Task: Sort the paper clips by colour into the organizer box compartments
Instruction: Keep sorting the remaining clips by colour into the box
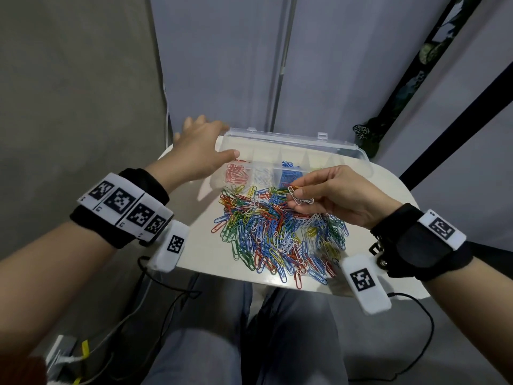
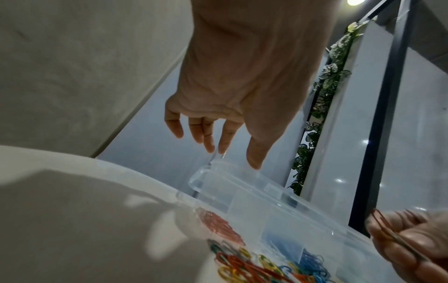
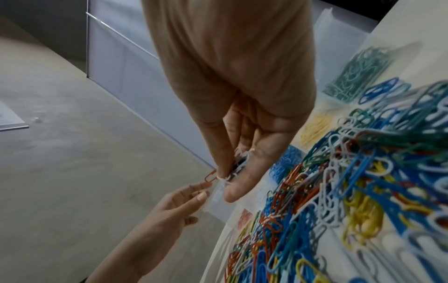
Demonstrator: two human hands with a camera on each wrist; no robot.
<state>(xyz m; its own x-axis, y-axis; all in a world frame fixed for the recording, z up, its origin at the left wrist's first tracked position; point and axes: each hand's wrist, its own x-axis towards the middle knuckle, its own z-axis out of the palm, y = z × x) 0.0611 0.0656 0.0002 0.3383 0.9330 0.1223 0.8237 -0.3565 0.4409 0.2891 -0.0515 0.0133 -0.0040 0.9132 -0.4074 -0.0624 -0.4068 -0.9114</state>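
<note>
A mixed pile of coloured paper clips (image 1: pixel 277 232) lies on the white table (image 1: pixel 211 259). Behind it stands the clear organizer box (image 1: pixel 291 138), lid open, with red clips (image 1: pixel 236 173), white clips (image 1: pixel 262 175) and blue clips (image 1: pixel 288 173) in separate compartments; yellow clips (image 3: pixel 315 126) and green clips (image 3: pixel 358 74) fill further ones. My right hand (image 1: pixel 297 198) pinches a small bunch of white clips (image 3: pixel 234 169), with one red clip (image 3: pixel 210 176) sticking out. Over the box's left end, my left hand (image 1: pixel 216 137) hovers with relaxed fingers and holds nothing.
The table's front edge is just behind my knees, and black cables (image 1: pixel 166 284) hang under it. A leafy plant (image 1: pixel 366 134) and black frame posts (image 1: pixel 449 129) stand at the back right. Pale panels close off the space behind the box.
</note>
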